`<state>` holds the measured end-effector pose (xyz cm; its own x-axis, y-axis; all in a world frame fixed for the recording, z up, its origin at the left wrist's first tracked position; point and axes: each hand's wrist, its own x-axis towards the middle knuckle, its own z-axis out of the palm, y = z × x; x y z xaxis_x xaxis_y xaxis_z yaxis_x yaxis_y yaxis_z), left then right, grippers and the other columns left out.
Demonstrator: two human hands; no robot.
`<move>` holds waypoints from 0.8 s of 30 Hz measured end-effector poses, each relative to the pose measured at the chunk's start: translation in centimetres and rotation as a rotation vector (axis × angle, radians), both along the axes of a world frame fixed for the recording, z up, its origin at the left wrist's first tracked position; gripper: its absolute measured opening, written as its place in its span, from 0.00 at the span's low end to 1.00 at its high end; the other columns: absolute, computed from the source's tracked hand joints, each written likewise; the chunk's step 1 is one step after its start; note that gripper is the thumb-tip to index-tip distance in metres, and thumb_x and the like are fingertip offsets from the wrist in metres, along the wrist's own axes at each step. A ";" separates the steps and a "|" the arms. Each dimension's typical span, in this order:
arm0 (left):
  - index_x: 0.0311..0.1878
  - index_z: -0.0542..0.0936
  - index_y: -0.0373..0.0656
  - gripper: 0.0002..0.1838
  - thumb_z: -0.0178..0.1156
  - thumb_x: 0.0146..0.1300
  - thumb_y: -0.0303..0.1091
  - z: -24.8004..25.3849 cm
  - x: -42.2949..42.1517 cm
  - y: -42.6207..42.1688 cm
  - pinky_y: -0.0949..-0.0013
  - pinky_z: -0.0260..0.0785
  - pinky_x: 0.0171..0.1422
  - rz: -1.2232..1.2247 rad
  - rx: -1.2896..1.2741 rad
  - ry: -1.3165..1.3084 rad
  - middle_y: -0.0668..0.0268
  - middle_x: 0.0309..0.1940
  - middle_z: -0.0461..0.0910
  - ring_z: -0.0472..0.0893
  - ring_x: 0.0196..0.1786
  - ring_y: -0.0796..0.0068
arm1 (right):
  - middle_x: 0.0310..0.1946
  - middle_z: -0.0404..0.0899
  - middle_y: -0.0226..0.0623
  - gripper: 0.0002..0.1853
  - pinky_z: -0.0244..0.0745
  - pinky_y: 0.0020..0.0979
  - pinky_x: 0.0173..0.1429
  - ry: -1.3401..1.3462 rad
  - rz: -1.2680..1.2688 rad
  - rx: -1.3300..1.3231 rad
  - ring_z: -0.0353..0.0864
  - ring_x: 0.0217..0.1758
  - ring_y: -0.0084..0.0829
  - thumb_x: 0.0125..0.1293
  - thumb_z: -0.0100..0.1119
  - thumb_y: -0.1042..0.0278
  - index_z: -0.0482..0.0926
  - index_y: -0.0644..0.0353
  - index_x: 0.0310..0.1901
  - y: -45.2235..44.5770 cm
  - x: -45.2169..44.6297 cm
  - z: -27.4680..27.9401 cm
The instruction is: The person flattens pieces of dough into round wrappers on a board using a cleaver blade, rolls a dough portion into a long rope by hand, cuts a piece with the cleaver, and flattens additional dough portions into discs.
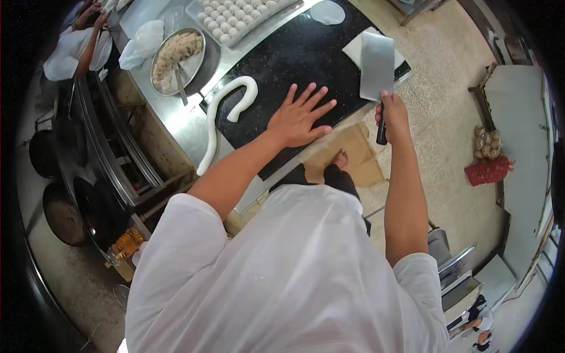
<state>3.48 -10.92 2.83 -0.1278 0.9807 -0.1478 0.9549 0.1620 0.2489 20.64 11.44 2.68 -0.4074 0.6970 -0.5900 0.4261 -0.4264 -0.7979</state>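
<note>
My right hand is wrapped round the black handle of a cleaver, whose broad metal blade lies over a white cloth at the right end of the black stone slab. Spread flat on the slab, palm down, my left hand holds nothing. To its left a long white rope of dough curves in a hook and trails off the slab onto the metal counter. A flat white round rests at the slab's far edge.
Back left, an oval metal bowl contains pale filling and a utensil. Behind it stands a tray of several small dough balls. Dark woks are at the left, near another person. A red net sack sits on the floor at right.
</note>
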 end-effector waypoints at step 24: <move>0.77 0.69 0.61 0.44 0.52 0.63 0.75 -2.7 -1.1 -2.0 0.33 0.35 0.84 -0.794 0.111 -0.318 0.63 0.81 0.60 0.53 0.85 0.55 | 0.71 0.66 0.64 0.44 0.78 0.46 0.63 -0.127 0.720 0.334 0.73 0.71 0.57 0.58 0.77 0.61 0.65 0.69 0.72 -18.4 6.3 -1.1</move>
<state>2.42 -12.93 0.14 0.6331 0.7729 0.0421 0.6571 -0.5655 0.4984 26.92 -6.95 1.57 -0.7676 0.4366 -0.4691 0.6020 0.2402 -0.7615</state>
